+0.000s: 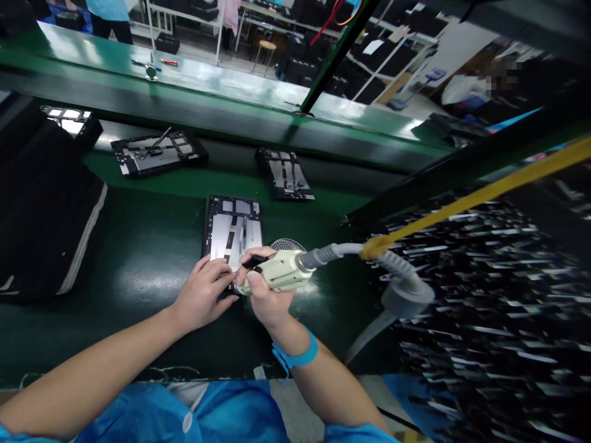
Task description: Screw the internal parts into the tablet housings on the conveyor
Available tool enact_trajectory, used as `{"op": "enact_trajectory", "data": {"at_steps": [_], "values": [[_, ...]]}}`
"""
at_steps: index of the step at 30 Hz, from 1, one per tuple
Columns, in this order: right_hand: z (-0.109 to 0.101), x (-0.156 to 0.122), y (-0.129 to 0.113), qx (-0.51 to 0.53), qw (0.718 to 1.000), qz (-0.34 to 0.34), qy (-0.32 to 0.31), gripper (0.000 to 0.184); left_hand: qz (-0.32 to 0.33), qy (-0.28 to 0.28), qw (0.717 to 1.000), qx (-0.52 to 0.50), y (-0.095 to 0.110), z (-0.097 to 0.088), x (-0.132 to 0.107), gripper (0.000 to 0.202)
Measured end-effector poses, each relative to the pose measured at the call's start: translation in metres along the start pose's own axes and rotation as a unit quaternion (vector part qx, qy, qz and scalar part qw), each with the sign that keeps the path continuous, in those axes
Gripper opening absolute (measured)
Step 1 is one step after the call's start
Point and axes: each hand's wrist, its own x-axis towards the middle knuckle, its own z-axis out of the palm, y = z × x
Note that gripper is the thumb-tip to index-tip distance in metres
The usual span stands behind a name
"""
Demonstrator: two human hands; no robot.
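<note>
A black tablet-like panel [233, 227] with silver inner plates lies on the green bench in front of me. My right hand [265, 289] is wrapped round a cream electric screwdriver [281, 274], its tip pointing left at the panel's near edge. A grey cable [364, 252] runs from the tool's back to the right. My left hand [203, 292] rests on the panel's near edge, fingers curled close by the tool's tip; anything pinched in them is too small to see. A blue wrist strap [298, 355] circles my right wrist.
Two more open panels lie farther back, one [157, 152] at left and one [286, 175] at centre. A stack of black material [41, 197] fills the left. A yellow strap [484, 194] crosses at right above a dark bin [489, 295] of small parts. Another person [108, 15] stands far behind.
</note>
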Motion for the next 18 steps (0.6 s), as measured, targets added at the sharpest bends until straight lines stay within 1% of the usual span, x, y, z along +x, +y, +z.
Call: {"op": "enact_trajectory", "data": {"at_steps": [3, 9, 12, 15, 17, 18], "values": [[-0.002, -0.003, 0.004, -0.015, 1.000, 0.001, -0.006, 0.026, -0.002, 0.005, 1.000, 0.001, 0.000, 0.001, -0.001, 0.027], [-0.004, -0.007, 0.008, -0.042, 0.998, 0.003, -0.041, 0.026, -0.006, 0.013, 1.000, 0.006, -0.001, 0.003, 0.000, 0.023], [-0.003, -0.007, 0.011, -0.036, 0.999, -0.017, -0.030, 0.026, 0.000, 0.024, 1.000, 0.007, -0.001, 0.004, 0.002, 0.021], [-0.003, -0.005, 0.013, -0.029, 0.999, -0.020, -0.032, 0.026, 0.010, 0.040, 0.999, 0.016, 0.001, 0.005, 0.002, 0.021], [-0.006, -0.002, 0.011, -0.028, 0.999, -0.022, -0.032, 0.026, 0.009, 0.038, 0.999, 0.021, 0.001, 0.007, 0.001, 0.022], [-0.008, 0.001, 0.009, -0.030, 0.999, -0.027, -0.020, 0.026, 0.006, 0.033, 0.999, 0.024, 0.000, 0.007, 0.002, 0.023]]}}
